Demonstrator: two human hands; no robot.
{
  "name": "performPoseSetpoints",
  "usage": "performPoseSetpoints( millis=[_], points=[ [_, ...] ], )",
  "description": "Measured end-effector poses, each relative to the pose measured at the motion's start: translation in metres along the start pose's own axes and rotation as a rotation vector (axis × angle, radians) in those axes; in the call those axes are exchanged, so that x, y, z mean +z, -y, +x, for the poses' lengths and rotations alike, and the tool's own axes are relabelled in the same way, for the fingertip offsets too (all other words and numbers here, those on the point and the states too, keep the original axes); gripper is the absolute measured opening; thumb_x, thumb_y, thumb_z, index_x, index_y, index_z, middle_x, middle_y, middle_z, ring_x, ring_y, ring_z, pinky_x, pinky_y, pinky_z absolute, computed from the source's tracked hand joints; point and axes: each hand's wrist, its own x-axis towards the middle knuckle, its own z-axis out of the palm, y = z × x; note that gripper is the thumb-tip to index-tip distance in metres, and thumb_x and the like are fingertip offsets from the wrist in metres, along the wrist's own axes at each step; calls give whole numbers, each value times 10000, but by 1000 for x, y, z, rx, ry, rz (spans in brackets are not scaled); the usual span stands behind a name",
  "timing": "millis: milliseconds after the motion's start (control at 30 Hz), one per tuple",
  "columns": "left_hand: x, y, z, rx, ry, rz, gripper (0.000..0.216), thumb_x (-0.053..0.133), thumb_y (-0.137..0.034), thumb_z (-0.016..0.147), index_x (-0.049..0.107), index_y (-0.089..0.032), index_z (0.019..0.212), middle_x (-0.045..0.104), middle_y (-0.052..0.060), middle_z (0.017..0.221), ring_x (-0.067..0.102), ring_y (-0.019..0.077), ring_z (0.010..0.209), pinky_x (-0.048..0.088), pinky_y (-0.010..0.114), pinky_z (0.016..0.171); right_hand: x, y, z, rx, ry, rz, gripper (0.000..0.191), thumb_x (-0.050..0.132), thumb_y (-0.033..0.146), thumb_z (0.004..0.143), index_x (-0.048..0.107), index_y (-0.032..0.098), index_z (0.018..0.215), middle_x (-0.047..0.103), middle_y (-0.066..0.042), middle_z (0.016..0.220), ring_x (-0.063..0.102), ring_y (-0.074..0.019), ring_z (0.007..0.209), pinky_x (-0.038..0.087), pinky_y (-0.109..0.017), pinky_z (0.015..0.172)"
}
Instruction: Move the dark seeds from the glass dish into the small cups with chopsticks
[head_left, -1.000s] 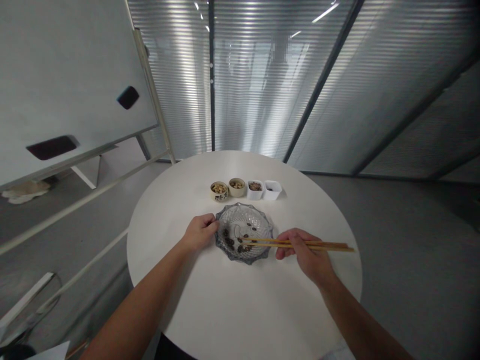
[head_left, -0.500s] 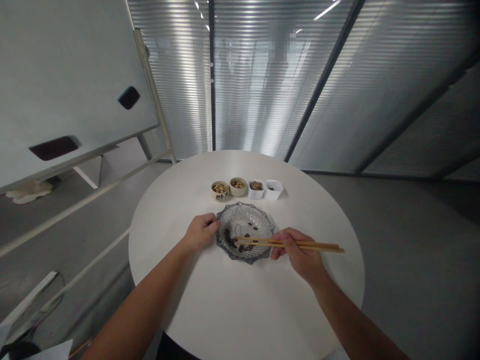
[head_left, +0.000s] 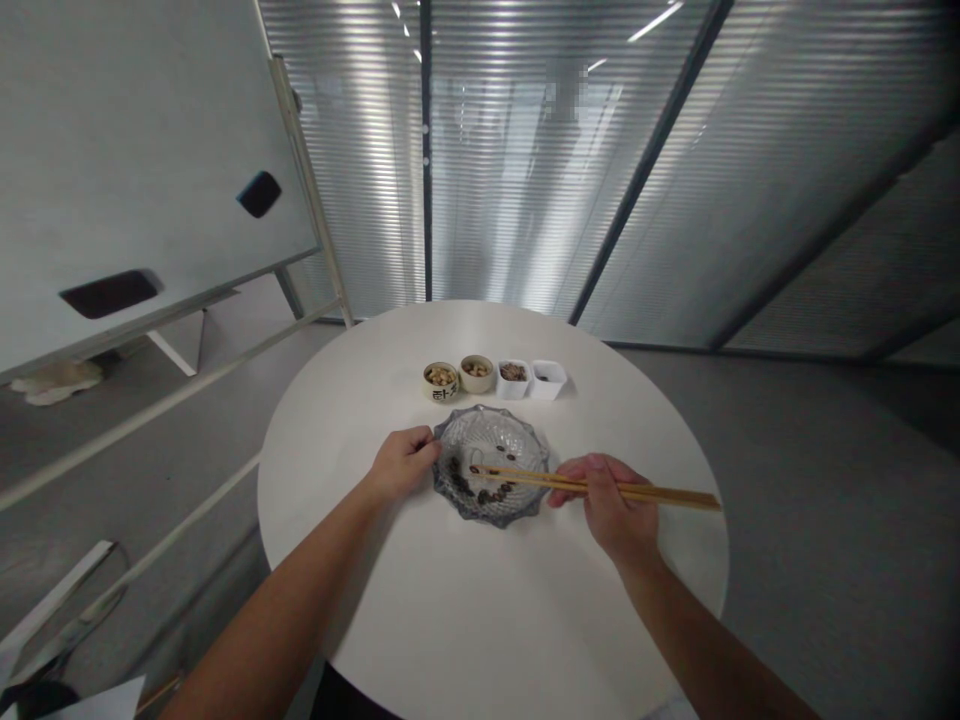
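A clear glass bowl (head_left: 491, 517) with a scalloped rim sits on the table before me. My left hand (head_left: 405, 460) grips its left rim between thumb and fingers. Several small dark seeds (head_left: 459, 480) lie inside, mostly along the left and near side. In my right hand (head_left: 611, 500), at the bowl's right, is a pair of wooden chopsticks (head_left: 555, 481). Their tips reach into the bowl, close together at a dark seed (head_left: 474, 469); whether they pinch it I cannot tell.
Behind the bowl stand two cream tubs (head_left: 440, 384) with pale nut-like pieces, a white cup (head_left: 513, 380) of brownish bits and another white cup (head_left: 547, 382) with a little dark matter. All rest on a round white table (head_left: 480, 620). A whiteboard (head_left: 150, 130) stands at left.
My right hand has shifted slightly right, and the chopstick tips have risen from the seed cluster toward the bowl's middle. My left hand and the bowl stay put.
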Motion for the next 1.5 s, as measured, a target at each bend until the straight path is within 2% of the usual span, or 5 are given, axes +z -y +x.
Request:
performPoseSetpoints(
  millis=[267, 467, 767, 1167, 1500],
  points=[
    [1, 2, 1, -3, -4, -9, 299, 502, -403, 819, 430, -195, 616, 364, -48, 587, 375, 111, 585, 256, 249, 547, -5, 10, 14, -16, -116, 73, 380, 557, 505, 928, 644, 199, 719, 692, -56, 613, 654, -199, 458, 562, -334, 455],
    [1, 2, 1, 9, 6, -7, 297, 502, -387, 824, 414, -195, 615, 350, -49, 584, 362, 109, 582, 256, 247, 548, -38, 30, 79, -231, -415, 57, 408, 619, 523, 883, 620, 186, 652, 654, -43, 567, 635, -186, 421, 561, -325, 432],
    [3, 5, 2, 3, -2, 7, 294, 508, -381, 830, 424, -191, 622, 357, -49, 584, 368, 109, 588, 251, 246, 548, -58, -26, 147, -165, -430, 34, 471, 642, 614, 829, 611, 148, 773, 626, 10, 558, 625, -158, 374, 553, -278, 371],
    [1, 4, 2, 12, -7, -7, 302, 513, -380, 824, 407, -192, 612, 343, -51, 582, 355, 105, 582, 254, 245, 546, -42, -7, 113, -174, -381, 149, 429, 627, 553, 871, 631, 148, 733, 630, 10, 540, 614, -152, 367, 528, -264, 356],
    [-1, 2, 0, -6, 9, 2, 291, 508, -381, 825, 426, -191, 620, 359, -51, 585, 363, 107, 582, 247, 249, 539, 0, -3, 6, 63, 137, 145, 371, 568, 490, 948, 681, 161, 818, 701, -45, 606, 644, -162, 449, 509, -264, 446]
  ],
)
